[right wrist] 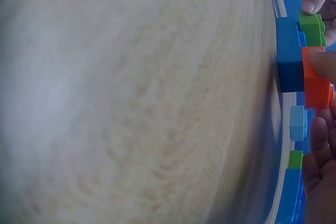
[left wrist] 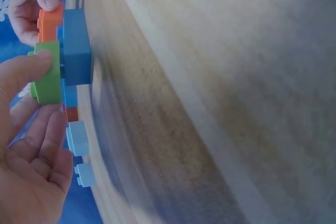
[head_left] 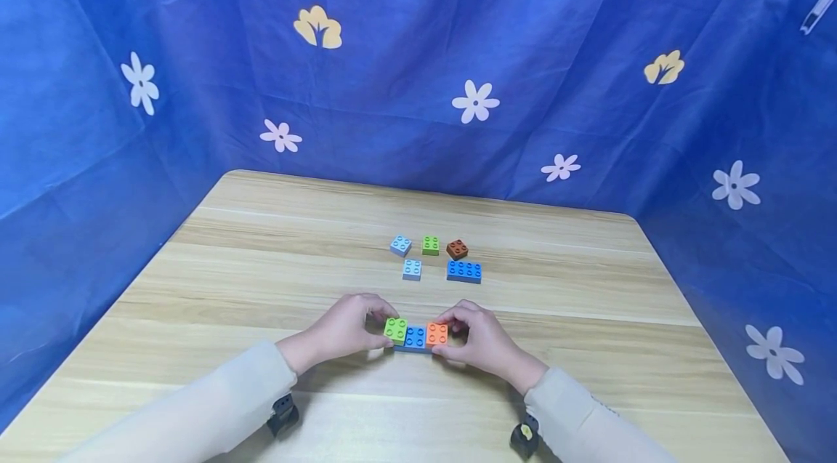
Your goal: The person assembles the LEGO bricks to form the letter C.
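A long blue brick (head_left: 413,349) lies on the table in front of the person, its middle studs showing between two smaller bricks. My left hand (head_left: 349,325) pinches a light green brick (head_left: 395,331) between thumb and fingers, over the left end of the blue brick. In the left wrist view a blue stud shows in a narrow gap under this green brick (left wrist: 48,82). At the right end, my right hand (head_left: 482,341) pinches an orange brick (head_left: 437,335). The right wrist view shows the orange brick (right wrist: 315,85) reaching past the blue brick's end (right wrist: 290,72).
Farther back on the wooden table (head_left: 294,252) lie two light blue bricks, one (head_left: 401,245) behind the other (head_left: 412,270), a green brick (head_left: 430,246), a brown brick (head_left: 458,249) and a second long blue brick (head_left: 464,272). A blue patterned curtain (head_left: 392,85) surrounds the table's back and sides.
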Available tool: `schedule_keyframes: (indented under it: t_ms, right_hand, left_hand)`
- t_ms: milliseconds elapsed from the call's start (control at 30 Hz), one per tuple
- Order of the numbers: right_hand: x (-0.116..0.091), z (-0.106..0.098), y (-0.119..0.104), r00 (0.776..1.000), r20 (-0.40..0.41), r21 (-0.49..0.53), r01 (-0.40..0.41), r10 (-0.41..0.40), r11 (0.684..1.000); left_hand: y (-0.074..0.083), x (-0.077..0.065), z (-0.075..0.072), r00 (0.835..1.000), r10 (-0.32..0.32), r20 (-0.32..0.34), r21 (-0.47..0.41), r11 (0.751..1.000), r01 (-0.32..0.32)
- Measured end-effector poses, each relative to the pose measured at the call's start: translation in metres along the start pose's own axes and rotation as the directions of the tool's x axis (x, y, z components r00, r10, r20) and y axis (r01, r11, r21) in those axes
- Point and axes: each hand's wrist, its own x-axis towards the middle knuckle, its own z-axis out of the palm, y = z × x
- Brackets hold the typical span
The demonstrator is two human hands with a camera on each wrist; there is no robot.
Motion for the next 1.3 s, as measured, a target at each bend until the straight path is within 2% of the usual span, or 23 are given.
schedule_keyframes:
  t_ms: [300, 533, 833, 1300]
  right_hand:
    - [-0.0002, 0.0010, 0.0008, 0.999, -0.019, 0.002, 0.038, -0.038, 0.999]
    - [-0.0005, 0.0011, -0.0004, 0.999, -0.020, -0.001, 0.032, -0.032, 1.000]
    - [-0.0005, 0.0014, 0.0008, 0.999, -0.020, 0.003, 0.030, -0.030, 1.000]
    - [-0.0012, 0.0017, 0.0002, 0.999, -0.021, 0.014, 0.031, -0.031, 0.999]
  left_hand:
    - [-0.0001, 0.0011, 0.0016, 1.000, -0.007, -0.010, 0.010, 1.000, 0.008]
    - [-0.0009, 0.0015, 0.0026, 1.000, -0.019, -0.021, -0.005, 1.000, 0.019]
    - [0.0009, 0.0023, 0.0012, 1.000, -0.004, -0.019, 0.056, 0.998, 0.005]
    - [0.0028, 0.0048, 0.0006, 1.000, 0.015, -0.019, 0.097, 0.995, -0.013]
